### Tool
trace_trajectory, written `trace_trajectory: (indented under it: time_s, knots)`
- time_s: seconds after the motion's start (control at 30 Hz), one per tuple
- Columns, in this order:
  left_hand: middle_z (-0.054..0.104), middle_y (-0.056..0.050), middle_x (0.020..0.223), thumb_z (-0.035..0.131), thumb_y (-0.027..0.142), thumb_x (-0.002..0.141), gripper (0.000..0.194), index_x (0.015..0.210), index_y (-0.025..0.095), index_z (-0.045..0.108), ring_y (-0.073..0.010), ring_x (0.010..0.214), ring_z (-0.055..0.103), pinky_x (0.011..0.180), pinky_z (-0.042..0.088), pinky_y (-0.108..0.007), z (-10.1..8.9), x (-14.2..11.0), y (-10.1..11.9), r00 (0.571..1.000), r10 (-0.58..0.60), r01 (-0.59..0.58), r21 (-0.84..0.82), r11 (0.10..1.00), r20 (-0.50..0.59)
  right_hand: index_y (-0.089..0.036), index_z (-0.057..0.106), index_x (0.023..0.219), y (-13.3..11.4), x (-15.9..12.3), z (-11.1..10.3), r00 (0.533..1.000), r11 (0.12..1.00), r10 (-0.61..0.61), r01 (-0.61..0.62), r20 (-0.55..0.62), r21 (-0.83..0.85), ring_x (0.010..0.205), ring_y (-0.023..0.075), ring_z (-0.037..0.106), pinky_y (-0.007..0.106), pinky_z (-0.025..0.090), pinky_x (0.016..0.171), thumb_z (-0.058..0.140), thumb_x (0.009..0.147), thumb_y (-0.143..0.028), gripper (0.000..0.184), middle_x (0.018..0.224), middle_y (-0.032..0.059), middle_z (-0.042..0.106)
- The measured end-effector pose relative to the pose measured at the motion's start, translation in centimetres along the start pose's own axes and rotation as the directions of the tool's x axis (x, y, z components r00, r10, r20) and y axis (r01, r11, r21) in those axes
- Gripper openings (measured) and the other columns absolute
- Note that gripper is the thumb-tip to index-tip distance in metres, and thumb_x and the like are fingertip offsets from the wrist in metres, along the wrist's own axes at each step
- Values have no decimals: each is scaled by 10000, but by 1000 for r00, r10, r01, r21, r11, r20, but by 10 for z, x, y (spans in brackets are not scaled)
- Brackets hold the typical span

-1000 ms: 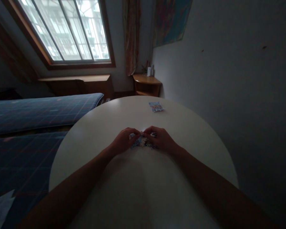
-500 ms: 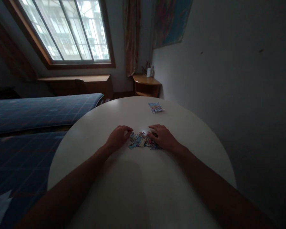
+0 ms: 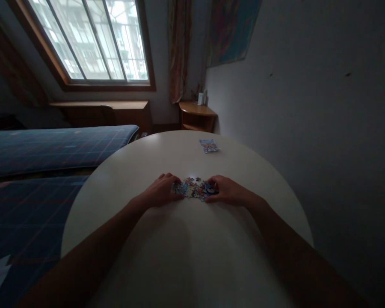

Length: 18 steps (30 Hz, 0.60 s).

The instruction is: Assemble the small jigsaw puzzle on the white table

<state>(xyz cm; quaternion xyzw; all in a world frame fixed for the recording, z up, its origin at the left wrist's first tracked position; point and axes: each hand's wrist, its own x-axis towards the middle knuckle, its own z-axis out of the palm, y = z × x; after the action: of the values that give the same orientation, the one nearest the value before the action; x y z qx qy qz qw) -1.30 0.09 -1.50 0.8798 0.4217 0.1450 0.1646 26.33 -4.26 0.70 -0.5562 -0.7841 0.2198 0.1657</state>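
Observation:
A small heap of colourful jigsaw puzzle pieces [image 3: 193, 189] lies on the white round table [image 3: 192, 239]. At the heap's left edge, my left hand [image 3: 163, 189] is curved, thumb and fingers apart on either side of the pieces. My right hand [image 3: 225, 190] cups the right edge in the same way, its thumb low and its fingers above. Both hands touch the outer pieces; neither has a piece lifted. Pieces under the palms are partly hidden.
A small printed packet or card [image 3: 208, 146] lies toward the table's far side. Left of the table is a bed with a blue plaid cover [image 3: 51, 149]. A wooden corner shelf [image 3: 197, 109] stands beyond, and a bare wall [image 3: 276, 119] runs along the right.
My right hand has moved from over the heap to its right edge. My left hand has spread around the left edge, and the heap looks more compact.

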Motion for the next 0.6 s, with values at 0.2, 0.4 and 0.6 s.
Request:
trace_trajectory:
  time_s: [0.2,0.4,0.6]
  knots:
    - [621,-103,1141,714,446,793,398,1105,206,661,-301,1087,554,971,458,-441,1,0,-1,998,61,-61,-42,997,-8,-181,691,958,-3,1,1,996,995,-93,93,-1,36,871,208,635,290,478,762,824,687,-318,332,992,71,685]
    - [618,-78,1170,676,367,845,275,1081,227,661,-269,1096,556,999,440,-411,7,2,3,989,142,-145,-72,987,-37,-184,693,981,-5,3,11,994,976,-92,102,-57,191,787,168,634,265,468,711,764,729,-263,273,938,41,715]
    - [644,-69,1185,657,326,859,327,1165,219,611,-269,1120,552,1011,430,-420,11,4,4,984,168,-173,-91,981,-66,-184,695,956,-11,8,24,986,958,-85,121,-145,259,759,154,644,250,469,703,706,703,-131,260,882,20,727]
